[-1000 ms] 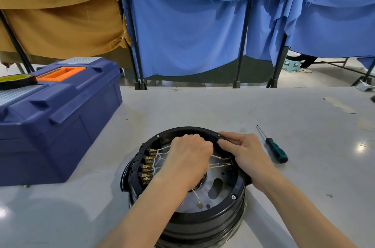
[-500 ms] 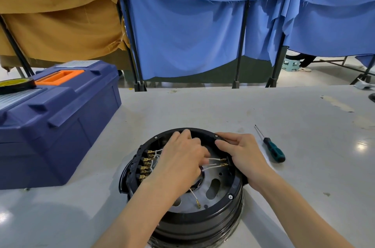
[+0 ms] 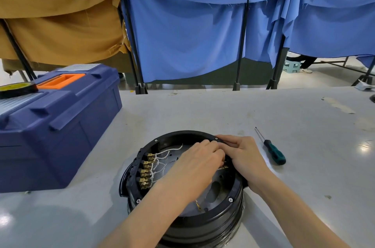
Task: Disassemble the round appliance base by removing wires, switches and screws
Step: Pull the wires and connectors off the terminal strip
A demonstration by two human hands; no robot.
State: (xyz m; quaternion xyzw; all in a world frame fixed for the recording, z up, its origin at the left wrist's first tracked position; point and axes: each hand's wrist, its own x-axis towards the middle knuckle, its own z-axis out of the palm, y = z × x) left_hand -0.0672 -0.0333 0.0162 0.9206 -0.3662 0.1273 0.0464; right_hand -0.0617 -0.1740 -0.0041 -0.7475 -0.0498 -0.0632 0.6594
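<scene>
Sitting on the worktop (image 3: 203, 109), the round base (image 3: 203, 225) is only partly stripped: white wires (image 3: 162, 153) are clinging to the switch row (image 3: 145, 172) and rim screws (image 3: 230, 199) are sitting in place. The right hand (image 3: 245, 156) is gripping the rim, while the curled fingers (image 3: 211, 149) of the left hand (image 3: 192, 166) seem to be pinching a wire end.

A pale grey table (image 3: 203, 109) with a scuffed, faintly glossy top carries 3 main things. A dark blue toolbox (image 3: 60, 126) sits at its left side. The round appliance base (image 3: 213, 225), black and open side up, stands near the front edge, just right of the toolbox. 1 screwdriver (image 3: 273, 151) with a green and black handle lies flat just right of the base, tip pointing away. A pale smear (image 3: 336, 104) marks the far right.
</scene>
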